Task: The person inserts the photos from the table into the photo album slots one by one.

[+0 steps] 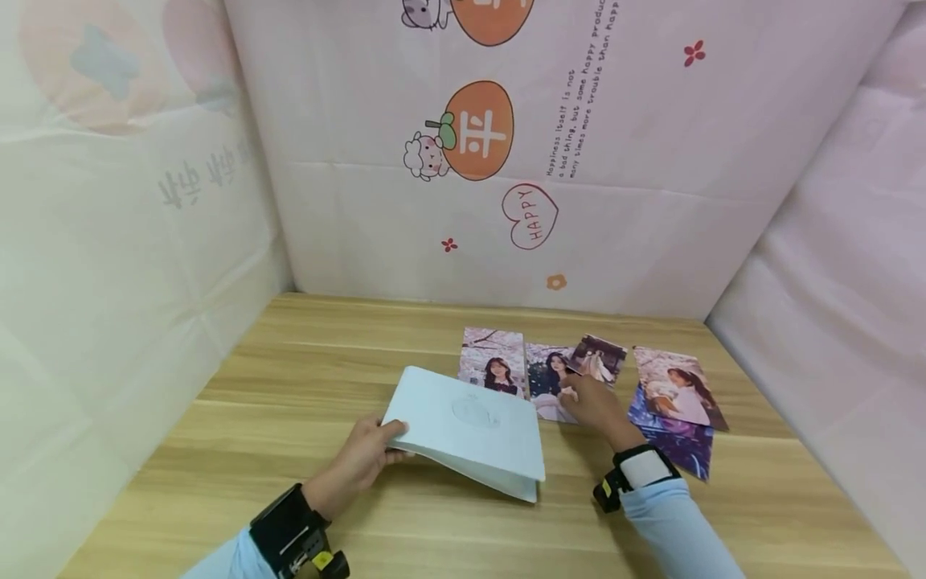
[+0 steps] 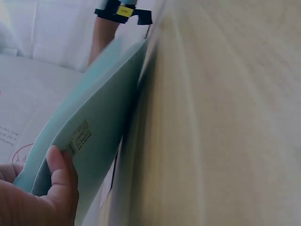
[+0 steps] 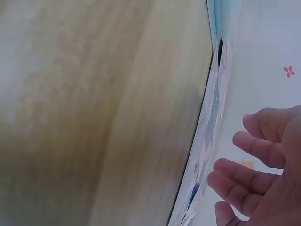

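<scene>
A pale blue thin album (image 1: 463,426) with a faint printed emblem is tilted above the table. At its left edge my left hand (image 1: 365,454) grips it, thumb on one face and fingers on the other. The left wrist view shows a label on the album's underside (image 2: 101,141). Over the photo cards, my right hand (image 1: 596,408) has its fingers apart and slightly bent, holding nothing in the right wrist view. Nearest it are a portrait card (image 1: 547,402) and a smaller card (image 1: 597,359) overlapping it. Another portrait card (image 1: 494,354) lies partly behind the album.
To the right, a photo card (image 1: 676,386) lies on a purple-blue card (image 1: 683,450). The wooden table (image 1: 239,450) meets a printed cloth back wall (image 1: 376,233). White cloth walls stand on both sides.
</scene>
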Tool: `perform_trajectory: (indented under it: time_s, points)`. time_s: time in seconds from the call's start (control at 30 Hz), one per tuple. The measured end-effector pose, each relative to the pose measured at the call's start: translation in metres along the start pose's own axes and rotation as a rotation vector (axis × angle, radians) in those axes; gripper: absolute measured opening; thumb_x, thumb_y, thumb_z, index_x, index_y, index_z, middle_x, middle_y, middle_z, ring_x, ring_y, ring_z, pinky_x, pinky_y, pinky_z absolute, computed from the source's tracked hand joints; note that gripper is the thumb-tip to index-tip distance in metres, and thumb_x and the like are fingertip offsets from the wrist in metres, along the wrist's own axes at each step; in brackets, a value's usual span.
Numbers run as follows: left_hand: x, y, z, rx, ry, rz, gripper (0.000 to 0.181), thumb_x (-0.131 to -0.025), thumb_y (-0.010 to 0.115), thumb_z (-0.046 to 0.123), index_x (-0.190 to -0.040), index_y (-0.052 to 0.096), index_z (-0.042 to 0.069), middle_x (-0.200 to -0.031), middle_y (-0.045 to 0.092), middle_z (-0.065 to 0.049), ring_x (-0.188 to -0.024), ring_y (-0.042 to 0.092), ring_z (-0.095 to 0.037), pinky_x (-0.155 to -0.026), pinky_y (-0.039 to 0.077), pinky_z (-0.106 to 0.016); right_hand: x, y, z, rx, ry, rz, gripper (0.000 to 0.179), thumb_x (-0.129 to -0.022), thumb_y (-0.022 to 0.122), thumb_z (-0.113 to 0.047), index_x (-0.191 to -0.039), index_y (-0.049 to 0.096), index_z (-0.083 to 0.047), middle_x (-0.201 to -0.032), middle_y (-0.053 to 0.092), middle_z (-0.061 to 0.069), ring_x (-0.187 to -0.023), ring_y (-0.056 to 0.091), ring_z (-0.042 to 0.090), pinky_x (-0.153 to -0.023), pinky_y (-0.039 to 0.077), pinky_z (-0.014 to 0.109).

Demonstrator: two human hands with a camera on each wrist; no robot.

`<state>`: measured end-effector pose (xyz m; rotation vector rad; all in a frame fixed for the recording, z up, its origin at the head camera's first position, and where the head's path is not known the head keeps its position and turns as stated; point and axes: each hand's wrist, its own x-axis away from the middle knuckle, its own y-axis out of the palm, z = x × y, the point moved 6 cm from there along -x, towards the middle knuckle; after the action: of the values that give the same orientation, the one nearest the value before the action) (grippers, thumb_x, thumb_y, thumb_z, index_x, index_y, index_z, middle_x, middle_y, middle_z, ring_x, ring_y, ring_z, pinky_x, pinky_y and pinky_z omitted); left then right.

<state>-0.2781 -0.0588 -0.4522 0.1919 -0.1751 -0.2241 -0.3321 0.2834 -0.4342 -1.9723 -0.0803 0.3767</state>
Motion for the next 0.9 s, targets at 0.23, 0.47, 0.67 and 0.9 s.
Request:
perform_trajectory:
  time_s: [0.23,0.47,0.67,0.9]
  points:
    - [0.005,0.006,-0.013,-0.058,-0.045,-0.071,0.041,-0.087,0.056,0.002,-0.115,0.034,-0.020,-0.105,0.051,-0.030,-0.086,0.061,-0.029,-0.067,0.054,-0.037,0.006,0.010,-0.006,0.042,0.012,-0.098,0.027,-0.084,0.061,-0.012,-0.106,0.062,0.004,-0.091,0.064,0.013,-0.083,0.060,0.030,-0.070,0.048,0.045]
    - [0.005,0.000,-0.014,-0.393,-0.063,-0.041,0.035,-0.080,0.069,0.009,-0.096,0.042,-0.007,-0.091,0.052,-0.020,-0.065,0.062,-0.021,-0.054,0.053,-0.033,0.012,0.011,-0.009,0.064,0.007,-0.104,0.027,-0.084,0.062,-0.012,-0.107,0.062,0.002,-0.094,0.062,0.014,-0.088,0.058,0.032,-0.071,0.047,0.046]
    - [0.006,-0.004,-0.006,-0.696,-0.046,-0.092,0.036,-0.078,0.074,0.018,-0.091,0.049,-0.004,-0.081,0.052,-0.014,-0.047,0.057,-0.019,-0.044,0.050,-0.031,0.014,0.011,-0.009,0.066,0.007,-0.102,0.026,-0.085,0.062,-0.011,-0.106,0.063,0.003,-0.096,0.063,0.015,-0.090,0.058,0.032,-0.074,0.047,0.046]
    - [0.005,-0.001,-0.006,-0.767,-0.042,-0.126,0.053,-0.076,0.077,0.018,-0.107,0.044,-0.009,-0.085,0.051,-0.018,-0.047,0.057,-0.022,-0.043,0.049,-0.032,0.016,0.007,-0.014,0.075,-0.002,-0.120,0.028,-0.086,0.062,-0.013,-0.108,0.061,0.004,-0.095,0.062,0.016,-0.091,0.057,0.034,-0.074,0.047,0.047]
